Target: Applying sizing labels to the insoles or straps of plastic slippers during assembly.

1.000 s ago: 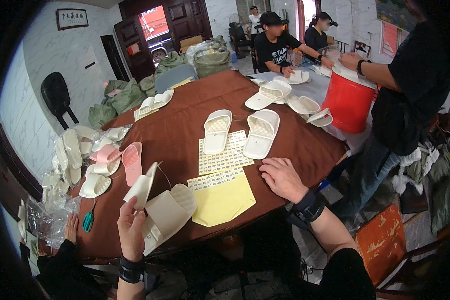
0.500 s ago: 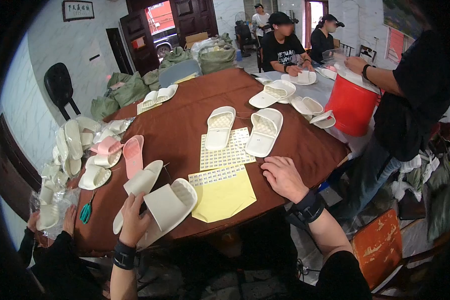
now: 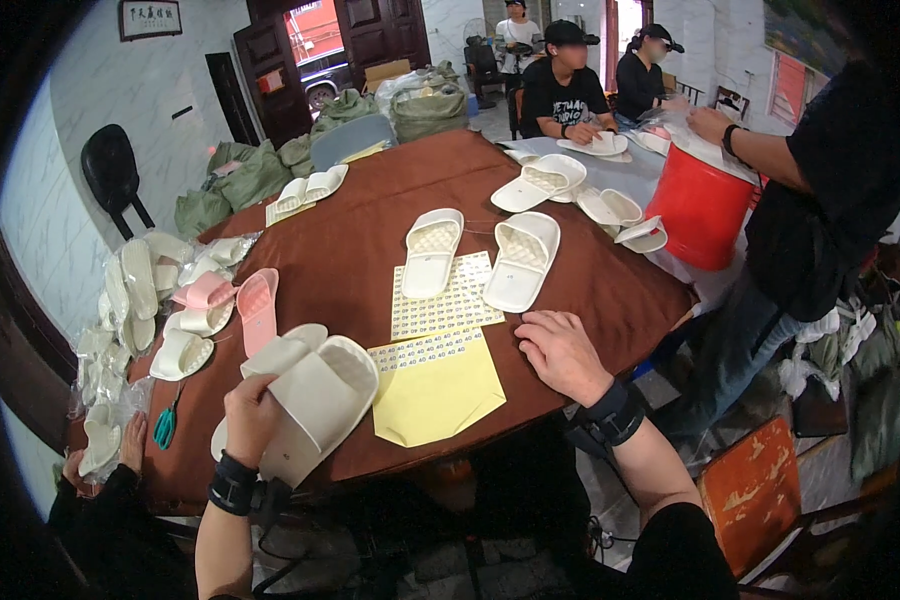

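My left hand [image 3: 253, 412] is closed on the edge of a pair of white slippers [image 3: 342, 385] at the front left of the table. One slipper lies partly over the other, so most of the rear one is hidden. My right hand [image 3: 565, 358] rests on the brown cloth, fingers apart and a little bent, holding nothing. Just beyond it, a second pair of white slippers stands with one slipper [image 3: 523, 262] and its mate [image 3: 433, 252] side by side. Their toes touch or overlap a sheet of printed stickers [image 3: 440, 300]. A mostly bare yellow sticker sheet [image 3: 440, 395] lies between my hands.
Pink slippers [image 3: 259, 315], teal-handled scissors [image 3: 166, 428] and bagged white slippers [image 3: 138, 280] lie left. Another person's hands [image 3: 133, 440] hold a bag there. More slippers [image 3: 540, 182] lie at the far right, near a red bucket [image 3: 698, 205] and people working.
My left hand has drawn the two near slippers together, so they now overlap more. My right hand stays where it was on the cloth. The view has shifted slightly.
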{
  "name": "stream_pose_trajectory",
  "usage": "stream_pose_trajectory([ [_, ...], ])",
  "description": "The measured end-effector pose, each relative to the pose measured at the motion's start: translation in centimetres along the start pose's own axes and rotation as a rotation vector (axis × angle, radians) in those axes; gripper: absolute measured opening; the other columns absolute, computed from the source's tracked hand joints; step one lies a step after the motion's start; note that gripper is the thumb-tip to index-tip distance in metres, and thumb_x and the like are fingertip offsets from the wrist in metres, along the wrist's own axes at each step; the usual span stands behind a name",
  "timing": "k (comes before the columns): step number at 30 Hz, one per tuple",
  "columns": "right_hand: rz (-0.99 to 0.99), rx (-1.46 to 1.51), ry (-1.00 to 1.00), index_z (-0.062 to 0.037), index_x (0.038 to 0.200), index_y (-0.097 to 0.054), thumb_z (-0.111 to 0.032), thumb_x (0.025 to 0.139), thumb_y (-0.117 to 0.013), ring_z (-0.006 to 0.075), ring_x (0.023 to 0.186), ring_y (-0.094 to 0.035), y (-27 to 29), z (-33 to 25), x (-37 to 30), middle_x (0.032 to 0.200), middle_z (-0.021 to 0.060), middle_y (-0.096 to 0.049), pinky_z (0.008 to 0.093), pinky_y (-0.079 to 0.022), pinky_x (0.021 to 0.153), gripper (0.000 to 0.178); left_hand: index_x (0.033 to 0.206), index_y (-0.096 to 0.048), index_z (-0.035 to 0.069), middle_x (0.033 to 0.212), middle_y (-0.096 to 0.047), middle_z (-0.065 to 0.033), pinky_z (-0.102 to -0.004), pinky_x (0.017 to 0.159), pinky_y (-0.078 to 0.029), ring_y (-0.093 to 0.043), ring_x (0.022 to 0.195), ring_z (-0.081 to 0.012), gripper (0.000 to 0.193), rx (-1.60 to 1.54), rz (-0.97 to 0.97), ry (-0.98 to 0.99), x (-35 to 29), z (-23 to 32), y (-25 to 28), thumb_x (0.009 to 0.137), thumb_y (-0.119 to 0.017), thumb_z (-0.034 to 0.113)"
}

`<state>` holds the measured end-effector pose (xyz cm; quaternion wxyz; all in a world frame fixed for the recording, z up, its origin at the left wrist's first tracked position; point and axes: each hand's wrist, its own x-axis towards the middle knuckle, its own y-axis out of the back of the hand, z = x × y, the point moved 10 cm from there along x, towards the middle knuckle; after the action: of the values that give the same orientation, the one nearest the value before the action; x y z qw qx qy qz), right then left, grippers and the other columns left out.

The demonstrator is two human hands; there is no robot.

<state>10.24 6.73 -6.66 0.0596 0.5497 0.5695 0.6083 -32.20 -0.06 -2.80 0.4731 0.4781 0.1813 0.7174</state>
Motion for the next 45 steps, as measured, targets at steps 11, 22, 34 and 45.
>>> stream_pose_trajectory([
  [11,-0.028,0.020,0.005,-0.0053,0.107,-0.067,-0.017,0.091,-0.063,0.0288,0.115,-0.057,-0.3,-0.3,0.0,0.118,0.0112,-0.065,0.0428,-0.039,0.100,0.021,0.106,-0.071,-0.006,0.088,-0.072,-0.0056,-0.0237,0.066,-0.052,-0.068,0.075,-0.0109,0.020,-0.601,0.010,0.363,1.5,-1.9,2.7,0.094,-0.063,0.008],
  [22,-0.027,0.089,0.006,-0.0062,0.109,-0.067,-0.014,0.089,-0.065,0.0291,0.116,-0.057,-0.2,0.5,-0.1,0.121,0.0114,-0.065,0.0428,-0.039,0.101,0.022,0.116,-0.063,-0.007,0.110,-0.071,-0.0141,-0.0335,0.082,-0.058,-0.071,0.094,-0.0214,0.023,-1.161,-0.003,0.556,-0.7,-0.2,5.6,0.096,-0.057,0.003],
  [34,-0.100,0.312,0.233,-0.0068,0.113,-0.065,-0.014,0.089,-0.066,0.0285,0.119,-0.055,2.0,-8.8,0.3,0.126,0.0120,-0.061,0.0487,-0.034,0.107,0.025,0.124,-0.058,-0.005,0.119,-0.067,-0.0148,-0.0356,0.090,-0.058,-0.069,0.103,-0.0242,0.030,-1.134,0.013,0.573,-0.1,0.2,6.8,0.096,-0.058,0.005],
  [45,-0.259,0.402,0.321,-0.0087,0.117,-0.065,-0.014,0.088,-0.069,0.0267,0.120,-0.056,0.1,-12.9,-1.7,0.124,0.0116,-0.062,0.0487,-0.034,0.107,0.030,0.117,-0.060,-0.006,0.100,-0.068,-0.0101,-0.0319,0.084,-0.056,-0.067,0.091,-0.0199,0.026,-0.805,-0.134,0.422,0.7,0.1,2.9,0.092,-0.057,0.000],
])
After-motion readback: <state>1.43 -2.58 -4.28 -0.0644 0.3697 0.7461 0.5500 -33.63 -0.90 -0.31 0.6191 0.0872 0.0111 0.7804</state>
